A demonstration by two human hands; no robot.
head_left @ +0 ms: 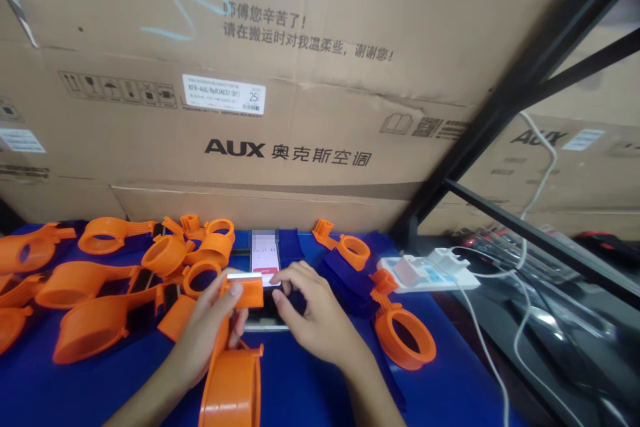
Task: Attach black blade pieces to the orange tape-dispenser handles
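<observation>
My left hand (213,310) is closed around an orange tape dispenser (233,383), near its head. Its white toothed edge (245,276) faces up, and the ring-shaped body hangs down towards me. My right hand (313,307) holds nothing; its thumb stands apart from the curled fingers. The index fingertip is beside the dispenser head, over the lower end of a phone (265,257) with a lit screen. Whether it touches the phone I cannot tell. Under both hands lies a dark flat object with a pale front edge (267,328), mostly covered.
Several more orange tape dispensers (93,327) lie on the blue table (305,390) to the left. Another dispenser (405,337) sits at right, by dark blue pieces (345,277). A white power strip (430,270) with cables lies beyond. Cardboard boxes (300,100) and a black frame (480,120) stand behind.
</observation>
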